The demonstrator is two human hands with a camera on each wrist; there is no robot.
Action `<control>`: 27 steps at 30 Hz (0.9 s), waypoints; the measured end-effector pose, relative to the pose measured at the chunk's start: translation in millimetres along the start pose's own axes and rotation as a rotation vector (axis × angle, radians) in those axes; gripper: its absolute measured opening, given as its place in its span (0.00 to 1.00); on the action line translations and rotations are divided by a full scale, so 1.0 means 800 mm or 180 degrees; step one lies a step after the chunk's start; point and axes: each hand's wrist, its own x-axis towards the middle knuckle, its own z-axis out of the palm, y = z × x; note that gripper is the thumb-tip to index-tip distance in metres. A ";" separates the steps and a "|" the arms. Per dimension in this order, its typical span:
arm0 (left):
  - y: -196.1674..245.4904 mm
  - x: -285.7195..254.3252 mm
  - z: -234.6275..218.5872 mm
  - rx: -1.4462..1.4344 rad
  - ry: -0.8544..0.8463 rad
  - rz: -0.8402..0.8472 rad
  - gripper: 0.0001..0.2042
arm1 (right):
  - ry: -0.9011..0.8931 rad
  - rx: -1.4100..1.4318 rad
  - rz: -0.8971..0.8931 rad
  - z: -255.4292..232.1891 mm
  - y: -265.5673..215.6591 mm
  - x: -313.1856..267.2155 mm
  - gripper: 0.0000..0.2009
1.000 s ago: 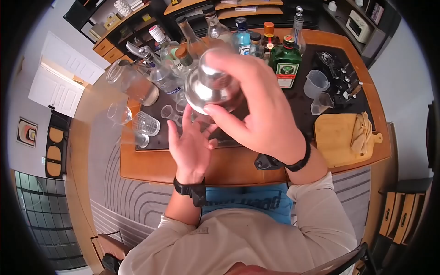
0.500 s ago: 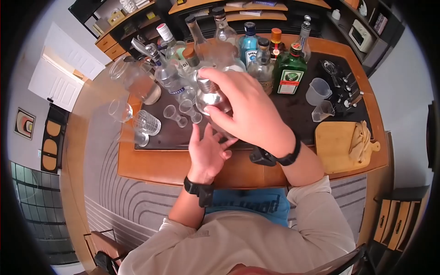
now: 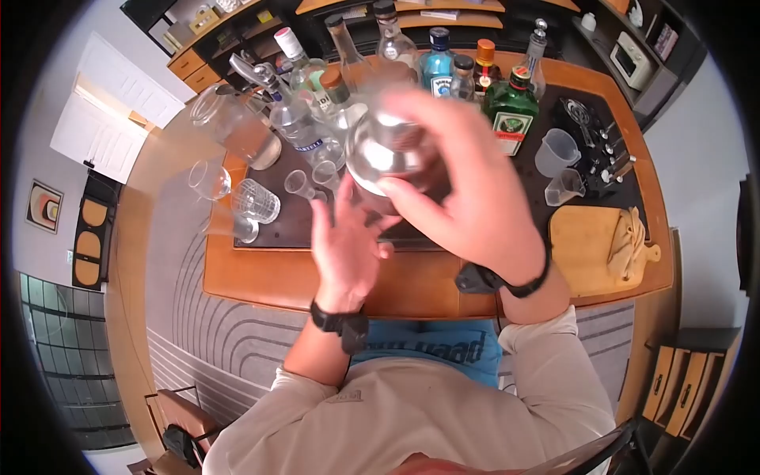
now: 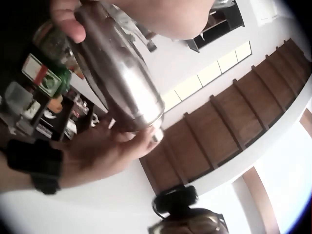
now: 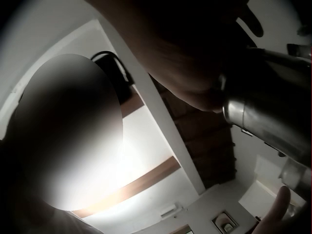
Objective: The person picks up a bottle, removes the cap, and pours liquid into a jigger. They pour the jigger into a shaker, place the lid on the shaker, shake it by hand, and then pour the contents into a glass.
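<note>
Shaker (image 3: 388, 150) motion shows: half a second back the steel cocktail shaker sat lower, nearer the shot glasses (image 3: 313, 180); now it is raised above them, right hand (image 3: 467, 198) curled over its top, left hand (image 3: 344, 241) open-fingered beneath its base.

I see a wooden worktop (image 3: 317, 289) with a dark mat (image 3: 507, 178) across its middle. Beneath it lies a grey rug (image 3: 206, 332) with curved pale stripes. A white panelled door (image 3: 111, 119) stands at the left, beside a small framed picture (image 3: 43, 216) on the white wall. Dark shelving with wooden boards (image 3: 443, 20) runs behind. In the left wrist view, brown ceiling beams (image 4: 229, 122) cross above a bright strip of windows (image 4: 209, 73).
</note>
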 end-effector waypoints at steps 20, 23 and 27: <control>-0.014 0.008 0.025 0.0303 0.0062 -0.0295 0.46 | 0.0111 -0.0214 0.0043 -0.014 0.002 0.000 0.31; -0.035 0.007 0.023 0.0161 0.0423 -0.0755 0.44 | -0.0448 -0.0335 0.0464 0.016 0.018 -0.006 0.29; -0.005 0.000 0.033 0.0192 -0.0220 0.0311 0.47 | 0.0262 -0.0183 -0.0283 -0.019 -0.013 -0.001 0.33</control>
